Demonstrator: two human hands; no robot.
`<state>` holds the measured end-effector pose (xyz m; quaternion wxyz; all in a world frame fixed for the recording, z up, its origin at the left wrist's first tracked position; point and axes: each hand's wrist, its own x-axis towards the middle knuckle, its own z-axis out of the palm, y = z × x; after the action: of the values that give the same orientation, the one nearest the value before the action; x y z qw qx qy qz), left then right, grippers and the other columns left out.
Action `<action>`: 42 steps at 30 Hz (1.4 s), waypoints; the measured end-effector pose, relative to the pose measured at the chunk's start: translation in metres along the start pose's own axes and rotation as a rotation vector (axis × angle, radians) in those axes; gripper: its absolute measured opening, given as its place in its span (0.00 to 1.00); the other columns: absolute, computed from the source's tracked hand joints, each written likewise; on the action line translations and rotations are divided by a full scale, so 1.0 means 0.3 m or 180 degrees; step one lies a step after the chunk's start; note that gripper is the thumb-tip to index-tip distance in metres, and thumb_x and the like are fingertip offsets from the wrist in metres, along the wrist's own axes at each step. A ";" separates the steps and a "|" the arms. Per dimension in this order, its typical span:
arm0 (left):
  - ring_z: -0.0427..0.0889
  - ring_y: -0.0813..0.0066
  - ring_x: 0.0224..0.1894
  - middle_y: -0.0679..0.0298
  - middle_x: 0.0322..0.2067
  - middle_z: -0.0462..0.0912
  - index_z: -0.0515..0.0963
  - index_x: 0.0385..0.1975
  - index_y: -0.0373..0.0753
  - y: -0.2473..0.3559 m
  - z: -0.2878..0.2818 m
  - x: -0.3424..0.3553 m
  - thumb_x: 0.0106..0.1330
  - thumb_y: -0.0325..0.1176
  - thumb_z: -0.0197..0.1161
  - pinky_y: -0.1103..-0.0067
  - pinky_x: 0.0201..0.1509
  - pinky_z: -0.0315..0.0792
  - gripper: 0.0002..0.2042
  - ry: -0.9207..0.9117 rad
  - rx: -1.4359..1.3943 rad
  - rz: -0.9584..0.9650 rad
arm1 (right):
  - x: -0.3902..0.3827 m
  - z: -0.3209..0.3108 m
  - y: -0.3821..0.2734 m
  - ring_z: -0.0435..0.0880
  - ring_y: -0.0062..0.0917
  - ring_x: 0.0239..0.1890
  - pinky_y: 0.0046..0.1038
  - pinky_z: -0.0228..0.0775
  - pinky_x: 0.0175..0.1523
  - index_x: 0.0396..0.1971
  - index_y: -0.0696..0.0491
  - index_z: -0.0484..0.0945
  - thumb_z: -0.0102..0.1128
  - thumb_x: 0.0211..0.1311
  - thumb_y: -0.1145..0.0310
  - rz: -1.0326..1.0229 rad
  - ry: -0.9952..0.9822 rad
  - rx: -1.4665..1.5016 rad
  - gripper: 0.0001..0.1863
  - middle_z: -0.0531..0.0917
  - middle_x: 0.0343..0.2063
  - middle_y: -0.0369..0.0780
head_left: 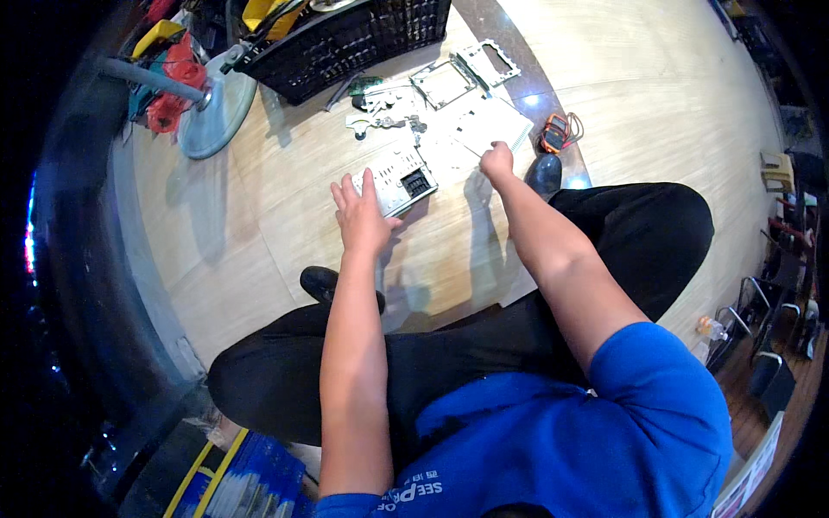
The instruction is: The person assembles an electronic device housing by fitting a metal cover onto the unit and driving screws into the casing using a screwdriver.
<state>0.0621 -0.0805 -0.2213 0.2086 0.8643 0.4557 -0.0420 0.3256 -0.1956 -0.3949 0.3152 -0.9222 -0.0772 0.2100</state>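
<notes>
Just left of the middle, a white rectangular device housing (397, 177) with a dark square opening lies on the pale floor. My left hand (363, 217) rests at its left end, fingers spread, the thumb by the near edge. To the right, my right hand (497, 162) is closed round a thin tool (469, 150) whose slim shaft points left; its handle is hidden in the fist. Beyond this hand a flat white sheet or panel (496, 125) lies on the floor. Loose white and metal parts (389, 112) are spread behind the housing.
A black plastic crate (345, 52) stands at the far side. White open frames (445, 85) lie near it. An orange-edged handheld meter (555, 134) with a cable sits by my right shoe (544, 175). At far left is a stand with a round base (220, 112).
</notes>
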 end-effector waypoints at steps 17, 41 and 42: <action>0.50 0.44 0.70 0.46 0.71 0.39 0.51 0.71 0.47 -0.038 -0.007 -0.067 0.38 0.34 0.81 0.61 0.69 0.62 0.56 -0.0010 -0.0771 -0.0717 | -0.561 -0.673 -0.774 0.80 0.51 0.32 0.46 0.70 0.37 0.30 0.55 0.76 0.55 0.66 0.51 -0.3306 -0.1286 -0.2283 0.20 0.81 0.23 0.50; 0.74 0.50 0.57 0.47 0.62 0.61 0.39 0.72 0.48 -0.068 0.013 -0.051 0.39 0.38 0.81 0.64 0.55 0.74 0.62 -0.0261 -0.1019 -0.1236 | -0.445 -0.402 -0.603 0.82 0.46 0.39 0.43 0.74 0.46 0.31 0.59 0.76 0.53 0.64 0.65 -0.3382 -0.1516 -0.2403 0.11 0.83 0.32 0.51; 0.74 0.50 0.57 0.47 0.62 0.61 0.39 0.72 0.48 -0.068 0.015 -0.052 0.39 0.38 0.82 0.64 0.55 0.74 0.62 -0.0251 -0.1033 -0.1218 | -0.445 -0.401 -0.603 0.82 0.46 0.39 0.43 0.74 0.46 0.31 0.59 0.76 0.53 0.64 0.65 -0.3373 -0.1525 -0.2401 0.11 0.83 0.32 0.51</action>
<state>0.0373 -0.0840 -0.2278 0.3504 0.7152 0.6033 -0.0407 0.2561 -0.1558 -0.1528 0.0075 -0.7350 -0.6525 0.1844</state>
